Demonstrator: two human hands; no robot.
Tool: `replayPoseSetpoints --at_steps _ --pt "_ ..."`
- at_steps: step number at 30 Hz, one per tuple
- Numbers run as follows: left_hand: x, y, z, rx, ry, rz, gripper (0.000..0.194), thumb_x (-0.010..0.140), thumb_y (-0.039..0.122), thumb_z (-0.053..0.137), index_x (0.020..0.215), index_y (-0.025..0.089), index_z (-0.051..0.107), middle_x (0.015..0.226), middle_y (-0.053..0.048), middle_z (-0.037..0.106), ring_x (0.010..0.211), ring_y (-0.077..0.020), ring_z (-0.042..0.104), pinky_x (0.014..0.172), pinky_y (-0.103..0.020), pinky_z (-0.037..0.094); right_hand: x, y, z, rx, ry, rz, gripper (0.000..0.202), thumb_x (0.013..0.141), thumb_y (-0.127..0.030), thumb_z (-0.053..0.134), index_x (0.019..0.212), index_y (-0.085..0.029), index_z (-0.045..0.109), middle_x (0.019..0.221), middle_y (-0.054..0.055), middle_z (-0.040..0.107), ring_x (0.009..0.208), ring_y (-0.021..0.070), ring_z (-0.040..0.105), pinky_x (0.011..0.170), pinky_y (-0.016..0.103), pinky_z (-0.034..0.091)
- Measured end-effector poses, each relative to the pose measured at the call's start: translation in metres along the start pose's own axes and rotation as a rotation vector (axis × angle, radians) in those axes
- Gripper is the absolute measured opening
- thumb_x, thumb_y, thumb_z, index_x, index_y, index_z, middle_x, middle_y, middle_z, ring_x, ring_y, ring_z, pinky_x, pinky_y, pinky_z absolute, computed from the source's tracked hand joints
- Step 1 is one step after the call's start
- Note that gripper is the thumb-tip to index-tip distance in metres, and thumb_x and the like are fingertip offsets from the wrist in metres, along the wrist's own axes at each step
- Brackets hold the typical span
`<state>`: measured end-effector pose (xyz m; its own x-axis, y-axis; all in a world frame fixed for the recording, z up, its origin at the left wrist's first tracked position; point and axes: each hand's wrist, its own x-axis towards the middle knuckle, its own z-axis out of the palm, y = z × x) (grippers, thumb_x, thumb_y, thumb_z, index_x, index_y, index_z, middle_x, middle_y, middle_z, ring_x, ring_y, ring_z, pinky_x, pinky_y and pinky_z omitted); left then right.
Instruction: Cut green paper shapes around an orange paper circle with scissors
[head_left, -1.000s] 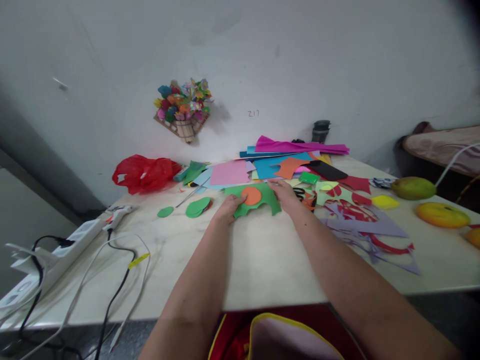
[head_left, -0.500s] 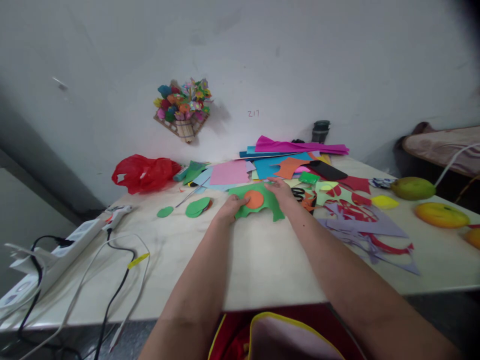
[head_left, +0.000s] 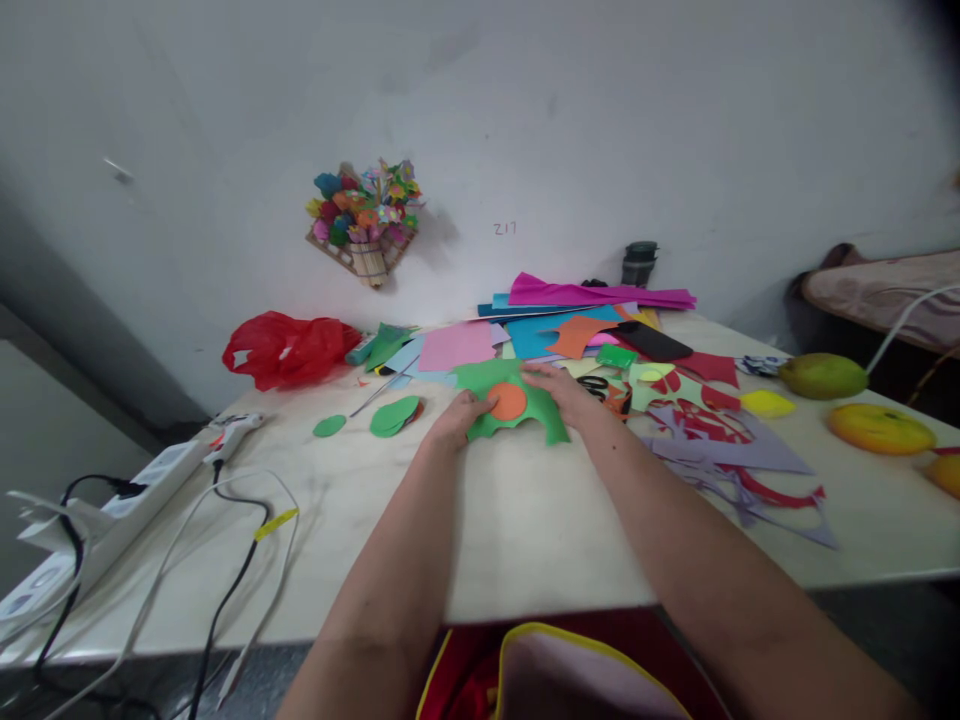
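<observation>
A green paper sheet (head_left: 536, 402) with scalloped cut-outs along its near edge lies between my hands, just above or on the table. An orange paper circle (head_left: 508, 401) rests on top of it. My left hand (head_left: 456, 415) grips the sheet's left side, its thumb on the circle's left edge and its fingers hidden beneath. Across the sheet's upper right corner, my right hand (head_left: 559, 388) lies with its fingers stretched out. Black-handled scissors (head_left: 595, 386) are just right of that hand. Overlapping green paper circles (head_left: 394, 415) and a single green circle (head_left: 329, 426) sit to the left.
Purple and red paper scraps (head_left: 739, 460) spread on the right, near yellow-green fruit (head_left: 882, 428). Coloured sheets (head_left: 457, 347) and a red plastic bag (head_left: 289, 350) line the back. A power strip (head_left: 142, 500) with cables runs along the left.
My right hand has slid slightly left and down over the sheet's corner, its fingers flatter. My left hand keeps its grip on the sheet and circle.
</observation>
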<state>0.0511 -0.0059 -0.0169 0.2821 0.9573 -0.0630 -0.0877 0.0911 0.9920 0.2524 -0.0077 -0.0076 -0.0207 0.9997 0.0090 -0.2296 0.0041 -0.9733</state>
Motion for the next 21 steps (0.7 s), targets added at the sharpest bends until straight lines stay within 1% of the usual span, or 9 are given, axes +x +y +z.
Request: replayPoseSetpoints --at_steps 2,4,6,9,11,14,16,19,21 --pt "-0.0003 0.0008 0.0013 -0.04 -0.008 -0.014 0.045 0.065 0.032 0.088 0.052 0.02 0.047 0.043 0.003 0.046 0.041 -0.0103 0.045 0.045 -0.026 0.038 -0.0004 0.0019 0.0001 -0.132 -0.021 -0.028 0.04 0.053 -0.032 0.088 0.089 -0.023 0.075 0.092 0.005 0.075 0.086 0.0244 0.068 0.078 0.038 0.054" --pt "-0.0006 0.0015 0.0022 -0.079 -0.015 -0.02 0.037 0.066 0.029 0.087 0.056 0.019 0.054 0.045 0.001 0.051 0.044 -0.0128 0.051 0.048 -0.028 0.042 -0.0003 0.0037 0.0005 -0.238 0.007 -0.1 0.04 0.051 -0.03 0.088 0.088 -0.022 0.077 0.1 0.006 0.075 0.093 0.0249 0.067 0.085 0.039 0.051" --pt "-0.001 0.0024 0.0027 -0.091 -0.031 -0.027 0.035 0.067 0.027 0.087 0.055 0.018 0.055 0.045 0.0 0.053 0.042 -0.0124 0.051 0.047 -0.027 0.043 0.0002 0.0045 0.0007 -0.268 0.031 -0.177 0.039 0.052 -0.031 0.087 0.088 -0.023 0.078 0.104 0.006 0.074 0.098 0.0248 0.065 0.09 0.04 0.049" --pt "-0.0026 0.0045 0.0034 -0.099 -0.062 -0.038 0.038 0.068 0.026 0.087 0.051 0.017 0.054 0.045 -0.002 0.055 0.04 -0.0122 0.051 0.044 -0.026 0.042 0.0007 0.0039 0.0 -0.248 0.025 -0.237 0.034 0.053 -0.034 0.085 0.085 -0.024 0.078 0.103 0.005 0.074 0.099 0.024 0.064 0.092 0.039 0.048" --pt "-0.004 0.006 0.0041 -0.115 -0.077 -0.04 0.039 0.068 0.026 0.087 0.05 0.017 0.053 0.044 -0.003 0.055 0.04 -0.013 0.053 0.044 -0.027 0.044 0.0009 0.0029 -0.0007 -0.256 0.014 -0.238 0.031 0.053 -0.034 0.085 0.08 -0.023 0.078 0.096 0.004 0.074 0.095 0.0236 0.064 0.089 0.039 0.048" --pt "-0.0054 0.0071 0.0044 -0.123 -0.09 -0.048 0.043 0.068 0.03 0.087 0.049 0.017 0.051 0.043 -0.003 0.055 0.041 -0.014 0.055 0.046 -0.028 0.048 0.0004 0.0005 -0.0011 -0.273 0.013 -0.175 0.031 0.05 -0.034 0.084 0.078 -0.021 0.076 0.081 0.002 0.071 0.081 0.0216 0.062 0.079 0.036 0.048" --pt "-0.0056 0.0071 0.0037 -0.11 -0.084 -0.055 0.046 0.066 0.033 0.088 0.048 0.017 0.049 0.044 -0.003 0.056 0.041 -0.0149 0.056 0.047 -0.029 0.05 -0.0004 -0.0017 -0.0005 -0.266 0.022 -0.143 0.031 0.05 -0.033 0.082 0.077 -0.019 0.075 0.074 0.001 0.068 0.073 0.0192 0.059 0.072 0.034 0.046" --pt "-0.0063 0.0076 0.0021 -0.084 -0.072 -0.049 0.049 0.066 0.035 0.088 0.047 0.018 0.046 0.044 -0.004 0.056 0.041 -0.0143 0.056 0.047 -0.03 0.051 -0.002 -0.0046 0.0007 -0.248 0.02 -0.149 0.028 0.051 -0.036 0.081 0.072 -0.019 0.073 0.072 0.0 0.066 0.071 0.0176 0.056 0.071 0.032 0.043" --pt "-0.0077 0.009 0.0018 -0.081 -0.062 -0.032 0.053 0.067 0.035 0.087 0.047 0.02 0.041 0.041 -0.001 0.051 0.04 -0.0128 0.053 0.046 -0.028 0.049 -0.0026 -0.0049 0.0005 -0.265 0.008 -0.162 0.028 0.054 -0.041 0.08 0.066 -0.019 0.069 0.07 0.0 0.064 0.071 0.0174 0.055 0.07 0.031 0.041"
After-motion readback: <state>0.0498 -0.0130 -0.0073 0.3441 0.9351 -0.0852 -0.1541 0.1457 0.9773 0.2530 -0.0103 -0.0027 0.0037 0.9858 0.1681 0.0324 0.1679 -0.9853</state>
